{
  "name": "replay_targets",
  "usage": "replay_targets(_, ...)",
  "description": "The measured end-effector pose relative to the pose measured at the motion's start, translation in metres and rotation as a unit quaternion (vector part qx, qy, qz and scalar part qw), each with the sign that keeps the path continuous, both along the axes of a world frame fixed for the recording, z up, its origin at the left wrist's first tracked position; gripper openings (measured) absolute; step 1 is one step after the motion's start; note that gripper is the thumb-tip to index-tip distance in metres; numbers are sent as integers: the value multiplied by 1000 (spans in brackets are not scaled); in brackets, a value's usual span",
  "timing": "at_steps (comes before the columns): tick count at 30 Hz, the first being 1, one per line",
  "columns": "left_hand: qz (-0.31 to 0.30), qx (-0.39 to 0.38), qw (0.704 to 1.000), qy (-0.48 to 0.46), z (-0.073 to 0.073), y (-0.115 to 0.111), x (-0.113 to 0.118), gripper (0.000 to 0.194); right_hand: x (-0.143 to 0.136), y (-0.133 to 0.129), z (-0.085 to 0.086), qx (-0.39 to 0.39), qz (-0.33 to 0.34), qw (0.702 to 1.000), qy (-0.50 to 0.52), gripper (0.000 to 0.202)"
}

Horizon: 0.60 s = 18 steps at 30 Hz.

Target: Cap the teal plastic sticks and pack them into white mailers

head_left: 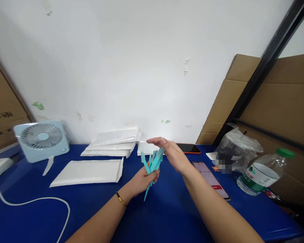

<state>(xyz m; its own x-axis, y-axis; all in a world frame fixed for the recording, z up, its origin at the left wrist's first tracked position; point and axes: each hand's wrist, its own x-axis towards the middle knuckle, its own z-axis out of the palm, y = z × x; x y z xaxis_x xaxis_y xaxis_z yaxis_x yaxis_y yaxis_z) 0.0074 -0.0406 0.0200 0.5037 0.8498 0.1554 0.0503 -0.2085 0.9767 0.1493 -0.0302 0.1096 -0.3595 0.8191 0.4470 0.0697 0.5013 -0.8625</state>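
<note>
A bunch of thin turquoise pieces (pixel 154 162) fans upward over the blue table (pixel 162 216). Fingers of my left hand (pixel 143 179) are wrapped round its lower part, and one pointed end sticks out below. My right hand (pixel 171 152) is just above and to the right of the bunch, its fingers stretched out to the left over the upper ends. Its palm is at or very near the tips; contact is hard to tell. Behind my hands lies a small white stack (pixel 144 148), partly hidden.
White padded envelopes (pixel 111 143) are piled by the wall, with a single envelope (pixel 88 172) in front. A light blue fan (pixel 42 140) and a cable (pixel 35 201) are left. Two phones (pixel 210 179) (pixel 191 148), a bagged cup (pixel 234 148) and a bottle (pixel 262 173) stand right.
</note>
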Motion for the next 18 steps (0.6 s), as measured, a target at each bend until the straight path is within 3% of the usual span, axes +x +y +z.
replay_targets(3,13,10,1000,2,-7,1,2,26,-2,-10,0,36,30,998,-47,40)
replay_targets(7,89,83,993,0,-11,1,4,27,2,-14,-8,76,-3,997,18,41)
replay_targets(11,141,157,977,-40,-8,-2,6,24,5,-17,-19,56,45,996,44,65)
replay_targets(15,138,123,981,-64,-11,0,9,27,-3,-24,-31,17,46,999,7,107)
replay_targets(18,120,84,987,-72,-15,1,8,27,-7,-23,-42,-22,31,999,-9,94)
